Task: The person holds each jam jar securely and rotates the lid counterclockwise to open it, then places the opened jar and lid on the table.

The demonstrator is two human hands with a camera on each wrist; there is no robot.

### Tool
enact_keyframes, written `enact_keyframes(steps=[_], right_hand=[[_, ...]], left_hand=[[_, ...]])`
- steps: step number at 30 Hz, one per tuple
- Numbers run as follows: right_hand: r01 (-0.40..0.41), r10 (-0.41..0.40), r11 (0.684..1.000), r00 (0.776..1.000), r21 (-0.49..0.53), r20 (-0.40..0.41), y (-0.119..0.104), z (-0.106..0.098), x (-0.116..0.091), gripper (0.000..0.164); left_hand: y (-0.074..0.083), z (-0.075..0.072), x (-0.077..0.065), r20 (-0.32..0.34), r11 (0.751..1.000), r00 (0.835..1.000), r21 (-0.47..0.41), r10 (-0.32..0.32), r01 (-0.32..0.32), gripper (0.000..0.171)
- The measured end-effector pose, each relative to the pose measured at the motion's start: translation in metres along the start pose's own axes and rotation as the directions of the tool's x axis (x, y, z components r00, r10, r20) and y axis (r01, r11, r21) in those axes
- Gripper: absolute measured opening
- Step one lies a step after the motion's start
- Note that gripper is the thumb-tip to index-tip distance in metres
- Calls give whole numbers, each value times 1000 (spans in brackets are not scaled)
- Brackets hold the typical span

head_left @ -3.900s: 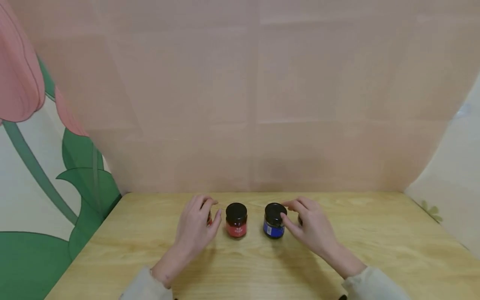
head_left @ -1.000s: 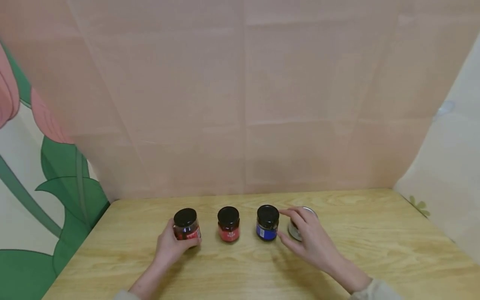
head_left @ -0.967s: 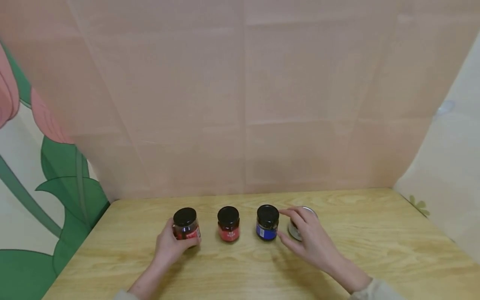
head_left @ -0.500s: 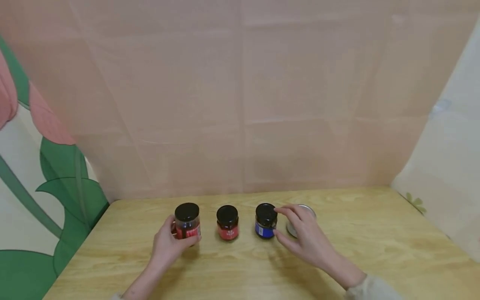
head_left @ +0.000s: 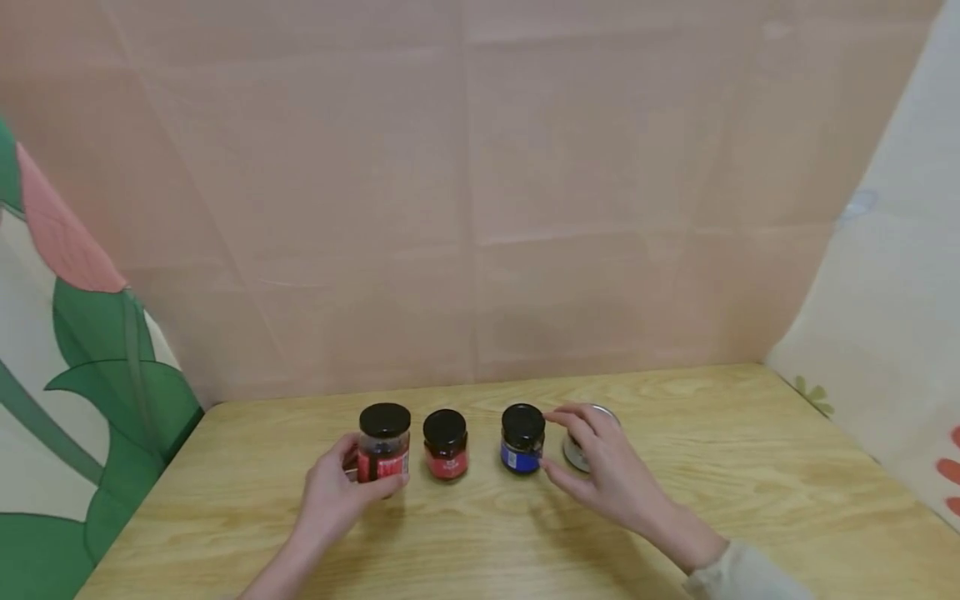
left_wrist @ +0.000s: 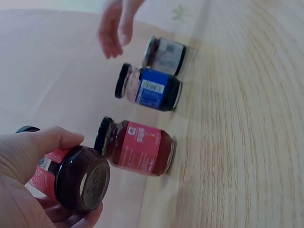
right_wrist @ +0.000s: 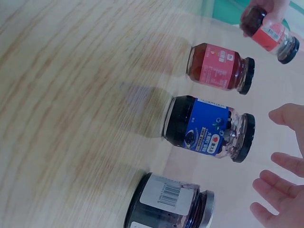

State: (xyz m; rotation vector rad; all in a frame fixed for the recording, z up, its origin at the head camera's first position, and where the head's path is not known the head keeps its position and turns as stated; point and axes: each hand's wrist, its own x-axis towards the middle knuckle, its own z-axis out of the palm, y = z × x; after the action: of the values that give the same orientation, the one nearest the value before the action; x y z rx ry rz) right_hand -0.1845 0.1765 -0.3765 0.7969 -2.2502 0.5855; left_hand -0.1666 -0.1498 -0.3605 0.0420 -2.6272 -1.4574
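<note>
**Pink sheet (head_left: pixel 337 208) backs a pale wooden table (head_left: pixel 465 550)**

The sheet fills the space behind the tabletop, its surface marked by a long vertical crease and several horizontal ones. To the left stands a whitish wall bearing a large floral picture: a pink petal shape (head_left: pixel 67 237) above broad green leaves (head_left: pixel 127 417). The right-hand wall (head_left: pixel 877 333) is off-white, with a small yellow-green motif (head_left: pixel 813 396) low down near the table and red petal shapes (head_left: pixel 951 471) (cut off by the edge of the head view). Yellowish, streaked grain runs across the tabletop, and the light is soft, leaving a faint sheen on the wood.
</note>
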Motion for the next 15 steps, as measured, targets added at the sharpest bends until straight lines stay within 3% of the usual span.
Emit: enact_keyframes(steps=[9, 15], right_hand=[[1, -1, 1000, 1000, 24, -11, -2, 0, 5, 54], [-40, 39, 998, 999, 39, 29, -9, 2, 7, 55]], left_hand=[[10, 10, -3, -23, 1000, 1000, -10, 18, -19, 68], [15, 16, -9, -23, 998, 998, -10, 63, -63, 66]])
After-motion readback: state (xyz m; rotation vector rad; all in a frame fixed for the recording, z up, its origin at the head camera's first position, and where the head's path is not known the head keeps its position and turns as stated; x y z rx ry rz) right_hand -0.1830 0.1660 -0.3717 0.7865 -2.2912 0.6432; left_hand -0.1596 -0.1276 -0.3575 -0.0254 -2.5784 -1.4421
